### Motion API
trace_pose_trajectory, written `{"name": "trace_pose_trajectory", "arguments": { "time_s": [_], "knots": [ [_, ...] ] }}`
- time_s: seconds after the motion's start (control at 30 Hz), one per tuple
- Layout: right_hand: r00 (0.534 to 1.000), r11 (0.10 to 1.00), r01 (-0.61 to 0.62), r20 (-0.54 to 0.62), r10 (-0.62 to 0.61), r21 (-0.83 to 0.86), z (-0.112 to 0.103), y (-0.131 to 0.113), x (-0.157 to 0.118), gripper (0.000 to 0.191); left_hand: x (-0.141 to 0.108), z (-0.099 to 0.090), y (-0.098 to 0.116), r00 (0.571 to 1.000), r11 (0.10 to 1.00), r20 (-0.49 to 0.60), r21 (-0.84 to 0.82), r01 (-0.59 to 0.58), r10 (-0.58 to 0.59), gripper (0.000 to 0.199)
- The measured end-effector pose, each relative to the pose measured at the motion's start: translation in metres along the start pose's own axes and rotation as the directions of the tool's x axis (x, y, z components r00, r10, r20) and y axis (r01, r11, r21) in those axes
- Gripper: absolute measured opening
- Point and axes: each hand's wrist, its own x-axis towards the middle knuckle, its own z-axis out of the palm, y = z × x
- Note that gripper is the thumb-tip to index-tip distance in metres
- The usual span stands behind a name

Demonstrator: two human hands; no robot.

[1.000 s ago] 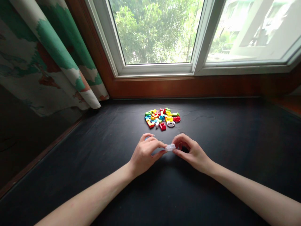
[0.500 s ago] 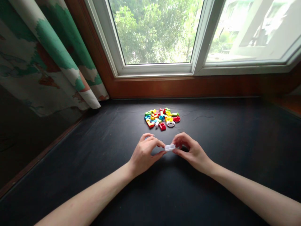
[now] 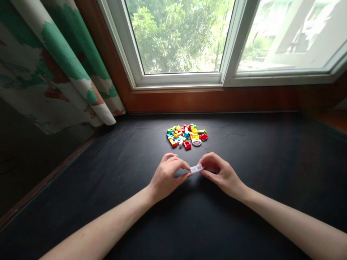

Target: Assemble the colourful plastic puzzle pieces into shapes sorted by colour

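Note:
A small whitish translucent piece (image 3: 196, 168) is held between my two hands, over the black surface. The thumb and fingers of my left hand (image 3: 169, 176) pinch its left end. At its right end, the thumb and fingertips of my right hand (image 3: 221, 174) close on it. Beyond the hands lies a loose pile of small plastic pieces in red, yellow, green, blue, orange and white. A red piece (image 3: 187, 145) and a white piece (image 3: 196, 143) lie at its near edge.
The black tabletop (image 3: 130, 216) reaches back to a brown wooden sill (image 3: 176, 102) below a window with a grey-white frame (image 3: 179, 80). A green and white patterned curtain (image 3: 81, 76) hangs at the left, touching the surface's edge.
The translucent piece has tilted slightly, its right end a little higher. The blue bit seen near my left fingers no longer shows. Both hands have otherwise barely moved.

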Motion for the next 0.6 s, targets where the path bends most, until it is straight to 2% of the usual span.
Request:
{"name": "trace_pose_trajectory", "arguments": {
  "time_s": [0.17,0.6],
  "knots": [
    [1.000,0.998,0.015,-0.018,-0.017,-0.062,0.0000,-0.0014,-0.0002,0.016,-0.0002,0.0003,-0.0004,1.000,1.000,0.023,0.005,0.013,-0.013,0.004],
    [0.999,0.995,0.036,-0.007,-0.037,-0.098,-0.0007,-0.0024,0.0000,0.013,0.0009,-0.0002,0.0008,0.999,0.999,0.040,0.023,0.022,-0.023,0.009]
  ]
}}
